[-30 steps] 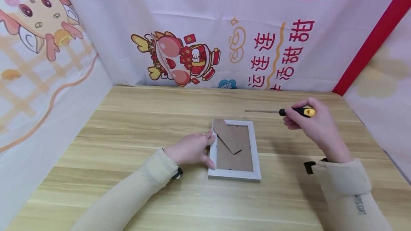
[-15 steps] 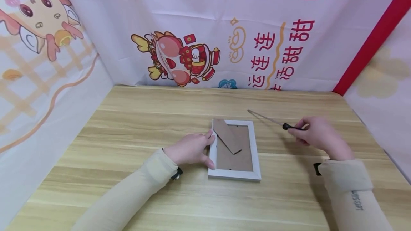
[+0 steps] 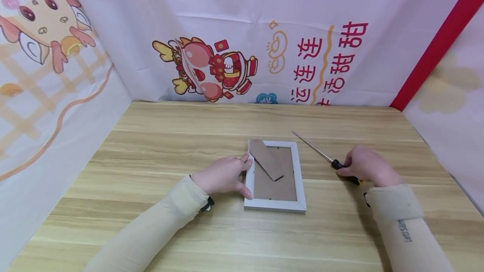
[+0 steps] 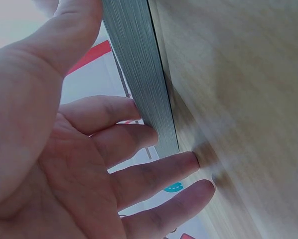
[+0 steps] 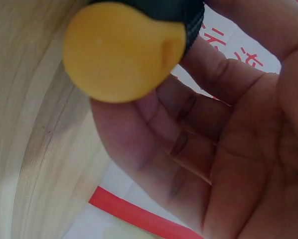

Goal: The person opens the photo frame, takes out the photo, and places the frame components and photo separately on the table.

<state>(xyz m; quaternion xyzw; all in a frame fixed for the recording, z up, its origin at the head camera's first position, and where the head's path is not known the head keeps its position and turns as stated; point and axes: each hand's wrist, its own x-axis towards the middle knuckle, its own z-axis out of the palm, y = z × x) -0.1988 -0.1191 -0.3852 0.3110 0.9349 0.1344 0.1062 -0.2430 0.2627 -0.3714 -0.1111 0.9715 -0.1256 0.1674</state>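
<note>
A white picture frame (image 3: 301, 179) lies back up on the table, its brown backing board (image 3: 281, 190) and slanted stand leg (image 3: 266, 160) showing. My left hand (image 3: 223, 175) rests at its left side, thumb near the lower left corner and a fingertip higher up the edge. In the left wrist view those fingers (image 4: 154, 179) are extended, two tips against the frame's side (image 4: 141, 69). Right of the frame, my right hand (image 3: 366, 166) holds a screwdriver (image 3: 335, 164) by its black and yellow handle, the shaft slanting toward the back left. The yellow handle end (image 5: 121, 55) fills part of the right wrist view.
The wood-grain table (image 3: 181, 129) extends around both hands. Behind it hangs a white cloth (image 3: 227, 7) with red lettering and cartoon figures. More printed cloth (image 3: 87, 108) stands along the left side, and a pale cloth (image 3: 453, 137) lines the right.
My right hand has come down and nearer with the screwdriver, which has turned from level to slanting, its handle now lower and close to the table. The left hand and the frame have stayed put.
</note>
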